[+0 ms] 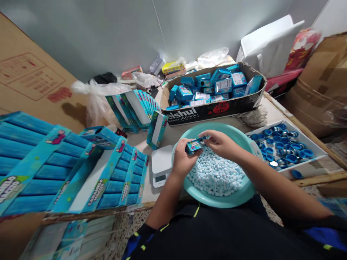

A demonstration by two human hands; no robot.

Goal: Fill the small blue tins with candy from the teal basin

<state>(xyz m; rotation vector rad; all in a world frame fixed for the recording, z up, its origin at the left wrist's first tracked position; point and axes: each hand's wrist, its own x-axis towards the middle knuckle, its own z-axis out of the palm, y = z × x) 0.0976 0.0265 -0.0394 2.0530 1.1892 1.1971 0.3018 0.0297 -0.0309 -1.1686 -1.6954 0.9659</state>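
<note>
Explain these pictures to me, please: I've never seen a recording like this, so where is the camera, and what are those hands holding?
There is no machine here: this single view comes from a camera worn on a person's head, looking down at their own bare hands. The left hand and right hand together hold a small blue rectangular tin above a round turquoise plastic basin full of small pale-blue round candies. On the pale table top stand a white digital scale, a printed cardboard box of blue packs, and a white tray of blue round lids.
</note>
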